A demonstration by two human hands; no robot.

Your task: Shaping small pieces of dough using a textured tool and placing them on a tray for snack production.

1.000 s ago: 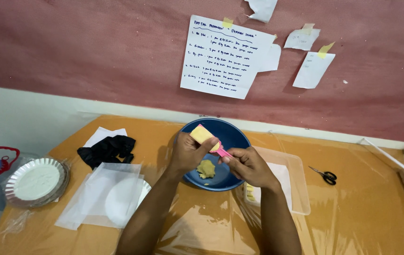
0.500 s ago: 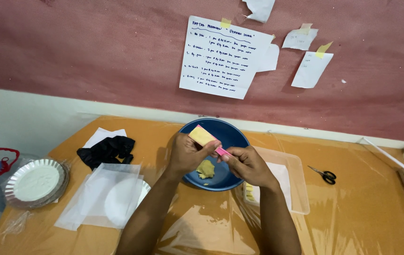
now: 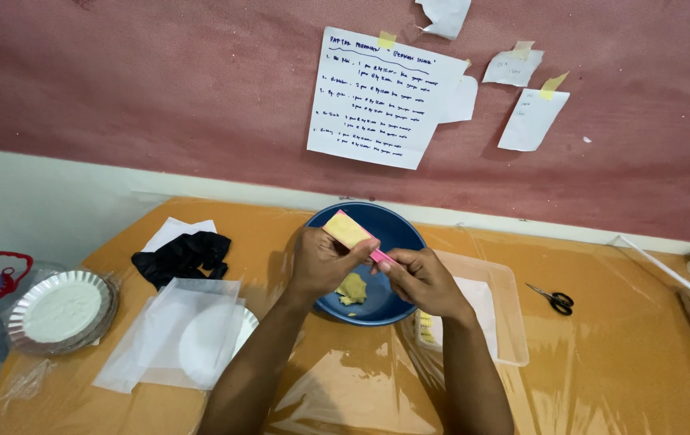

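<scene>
Both the left hand [image 3: 321,262] and right hand [image 3: 417,280] pinch a pink scraper [image 3: 355,234], hiding its handle.

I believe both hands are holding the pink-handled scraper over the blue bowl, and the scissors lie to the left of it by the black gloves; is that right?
Not quite: the scissors lie to the right of the blue bowl, beyond the clear tray, as the head view shows. The rest holds: both hands, left and right, hold the scraper over the bowl, and the black gloves are on the left.
</scene>
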